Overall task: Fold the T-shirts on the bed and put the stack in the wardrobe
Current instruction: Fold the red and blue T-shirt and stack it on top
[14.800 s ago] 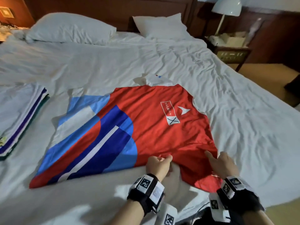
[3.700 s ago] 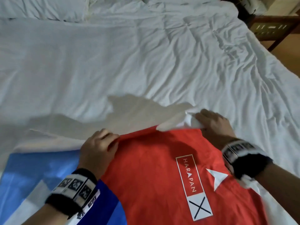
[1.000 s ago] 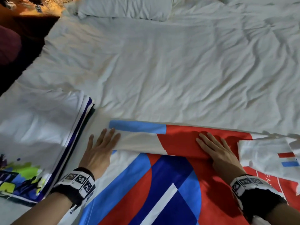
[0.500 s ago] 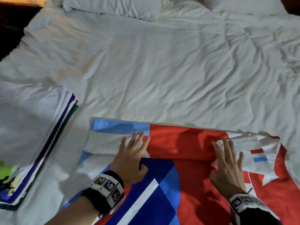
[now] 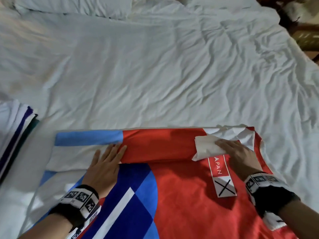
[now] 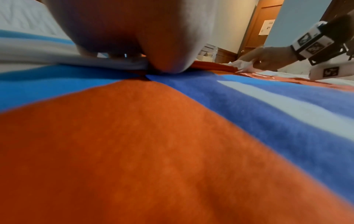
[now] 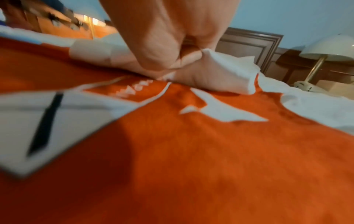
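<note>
red, blue and white cotton fills the near half of the view: a t-shirt [image 5: 181, 195] lies face up on a white bed [image 5: 155, 75], collar end to the right, hem end to the left. its far long edge is turned over toward the person as a narrow folded band [image 5: 155, 145], probably the first lengthwise fold that narrows the shirt.

the left hand [image 5: 105, 164] lies flat on the near edge of that band, fingers straight and together, holding nothing; it seems to pin the fold so the cloth does not spring back. the right hand [image 5: 240, 152] rests on the white sleeve [image 5: 207, 149], which is doubled back over the red chest beside the printed logo [image 5: 221, 175]. from above its fingers look fairly straight, but the right wrist view shows the thumb and fingers gathering a bunch of the sleeve, so it is pinching the cloth, likely to tuck it inside the shirt's outline.

a stack of folded shirts [image 5: 15, 135] sits at the left edge of the bed, well apart from the hands, likely where this shirt goes next. pillows [image 5: 72, 6] lie at the far end. no wardrobe is in view.
</note>
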A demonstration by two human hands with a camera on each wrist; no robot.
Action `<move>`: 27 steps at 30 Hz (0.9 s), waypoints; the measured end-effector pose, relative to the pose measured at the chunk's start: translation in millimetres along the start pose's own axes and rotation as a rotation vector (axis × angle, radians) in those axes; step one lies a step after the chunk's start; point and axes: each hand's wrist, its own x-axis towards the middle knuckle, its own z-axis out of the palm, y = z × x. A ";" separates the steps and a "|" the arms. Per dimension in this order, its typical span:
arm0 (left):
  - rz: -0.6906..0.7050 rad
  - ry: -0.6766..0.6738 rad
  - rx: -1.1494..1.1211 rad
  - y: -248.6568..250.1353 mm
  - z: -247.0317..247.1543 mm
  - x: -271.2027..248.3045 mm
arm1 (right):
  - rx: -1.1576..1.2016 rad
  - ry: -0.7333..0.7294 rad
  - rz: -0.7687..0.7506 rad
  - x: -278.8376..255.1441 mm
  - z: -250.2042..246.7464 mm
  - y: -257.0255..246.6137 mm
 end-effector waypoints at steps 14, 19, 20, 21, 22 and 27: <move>0.092 -0.012 -0.198 193.1 11.9 63.2 | 0.071 -0.297 0.168 -1.0 25.7 -25.5; 0.067 -0.053 -0.151 188.7 26.8 65.1 | 0.049 -0.274 0.695 -4.7 25.8 52.6; 0.059 -0.071 -0.173 189.0 25.8 66.0 | 0.091 -0.254 0.783 -7.2 20.8 61.8; 0.058 -0.075 -0.178 189.0 22.7 68.3 | 0.111 -0.226 0.807 -10.3 14.8 64.1; 0.061 -0.081 -0.195 189.8 17.7 68.4 | 0.104 -0.185 0.776 -15.8 10.3 60.0; 0.070 0.100 -0.508 196.3 -0.9 13.7 | 0.198 0.057 0.396 -105.2 -10.6 -27.2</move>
